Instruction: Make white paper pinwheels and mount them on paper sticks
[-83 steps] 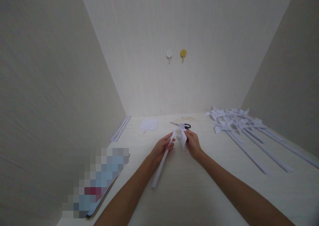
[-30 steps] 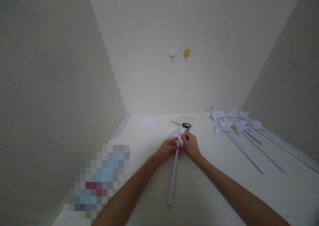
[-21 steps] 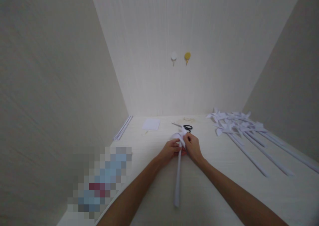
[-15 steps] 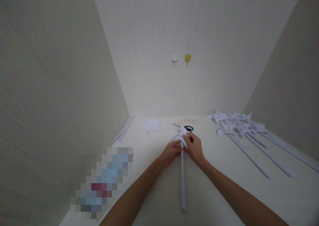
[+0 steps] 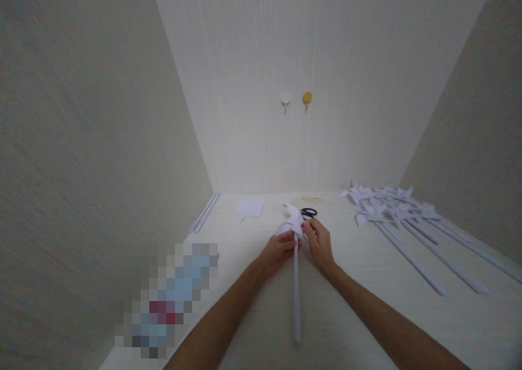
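A white paper pinwheel (image 5: 292,223) is between my hands at the middle of the table, its rolled paper stick (image 5: 297,294) pointing back toward me. My left hand (image 5: 280,247) wraps its fingers around the top of the stick, just under the blades. With thumb and fingertips, my right hand (image 5: 318,239) pinches the right edge of the pinwheel head. Right behind the blades lie scissors (image 5: 309,213) with black handles, their blades partly covered by the paper.
Several finished-looking paper pinwheels (image 5: 377,213) lie piled at the right. A square paper sheet (image 5: 250,207) and rolled paper sticks (image 5: 204,213) are at the back left. A blurred-out item (image 5: 175,294) sits at the left edge. Two hooks (image 5: 307,98) are on the back wall.
The pinwheel's blades have turned and now show more openly toward me. My right fingers have shifted slightly along the edge, and the stick's lower end has moved a little left.
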Tool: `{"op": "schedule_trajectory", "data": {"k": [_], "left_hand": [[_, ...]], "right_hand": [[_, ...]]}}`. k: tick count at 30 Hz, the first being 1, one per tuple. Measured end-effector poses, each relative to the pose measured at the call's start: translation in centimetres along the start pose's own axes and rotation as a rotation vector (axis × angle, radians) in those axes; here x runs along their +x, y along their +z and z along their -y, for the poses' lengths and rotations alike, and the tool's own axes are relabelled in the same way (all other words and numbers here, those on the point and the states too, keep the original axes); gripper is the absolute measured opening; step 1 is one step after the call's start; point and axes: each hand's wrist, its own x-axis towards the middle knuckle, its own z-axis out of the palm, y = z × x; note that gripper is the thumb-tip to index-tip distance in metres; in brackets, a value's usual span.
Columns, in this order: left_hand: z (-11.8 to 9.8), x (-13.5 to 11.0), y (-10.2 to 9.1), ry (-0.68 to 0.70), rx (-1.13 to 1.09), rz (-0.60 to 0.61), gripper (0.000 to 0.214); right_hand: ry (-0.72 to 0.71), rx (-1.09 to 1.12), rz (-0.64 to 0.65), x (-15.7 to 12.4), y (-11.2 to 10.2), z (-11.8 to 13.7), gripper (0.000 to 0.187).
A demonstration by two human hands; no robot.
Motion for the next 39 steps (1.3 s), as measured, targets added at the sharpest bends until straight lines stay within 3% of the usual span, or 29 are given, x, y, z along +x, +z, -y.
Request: {"op": "schedule_trajectory", "data": {"k": [22,39], "left_hand": [[-0.54,-0.09,-0.16,0.060,-0.057,0.030,0.024],[-0.19,0.29,-0.76,0.151,-0.120,-0.023,0.027]], "right_hand": [[0.001,0.017,-0.038,-0.09,-0.10,0.12,0.021],[0.142,-0.043,-0.163,0.12,0.00,-0.41,0.021]]}}
